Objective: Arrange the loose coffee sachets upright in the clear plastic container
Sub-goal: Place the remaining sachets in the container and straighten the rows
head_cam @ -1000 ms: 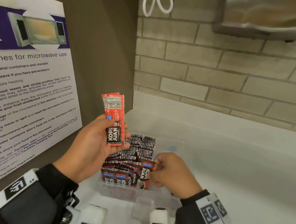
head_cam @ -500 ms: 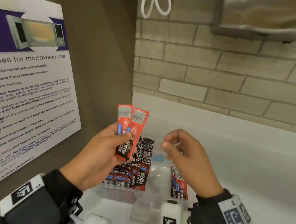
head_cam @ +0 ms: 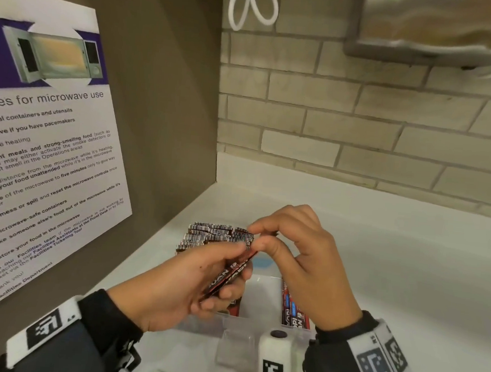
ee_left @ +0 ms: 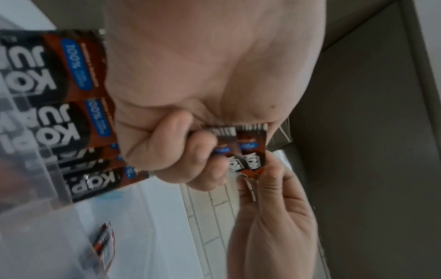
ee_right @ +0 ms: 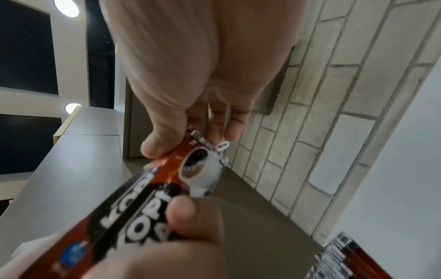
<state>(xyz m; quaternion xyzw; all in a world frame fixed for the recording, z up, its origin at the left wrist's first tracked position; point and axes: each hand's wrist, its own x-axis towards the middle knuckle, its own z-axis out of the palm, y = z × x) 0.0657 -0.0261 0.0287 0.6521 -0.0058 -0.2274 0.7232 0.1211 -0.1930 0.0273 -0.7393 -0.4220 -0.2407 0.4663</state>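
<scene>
Together our hands meet just above the clear plastic container point(head_cam: 230, 322), which sits on the white counter point(head_cam: 392, 268) in the corner by the brick wall point(head_cam: 358, 130). Our left hand point(head_cam: 179, 283) curls its fingers and thumb round a small bunch of red-and-black coffee sachets point(head_cam: 232, 272), held tilted; the wrist views show at least two point(ee_left: 245, 149). Our right hand point(head_cam: 308, 263) pinches the top end of that bunch between thumb and fingertips point(ee_right: 164, 143), the remaining fingers loosely bent. On the held sachets point(ee_right: 143, 198) we read "KOPI" in bold white letters beside a picture of a white coffee cup, with a blue oval badge lower down.

Inside the container a row of sachets point(head_cam: 214, 237) stands upright at the left, barcode-striped tops showing; through the clear wall we read "KOPI JUAN" and "100%" on blue ovals point(ee_left: 71, 75). A second, smaller group point(head_cam: 292, 306) leans against the right wall of the container, with bare floor between the two.

On the brown panel at our left hangs a poster point(head_cam: 45, 157) showing a microwave, with the words "for microwave use", "metal containers and utensils", "if you have pacemakers" and "Facilities Department". A white cord loop point(head_cam: 252, 9) hangs on the bricks above.
</scene>
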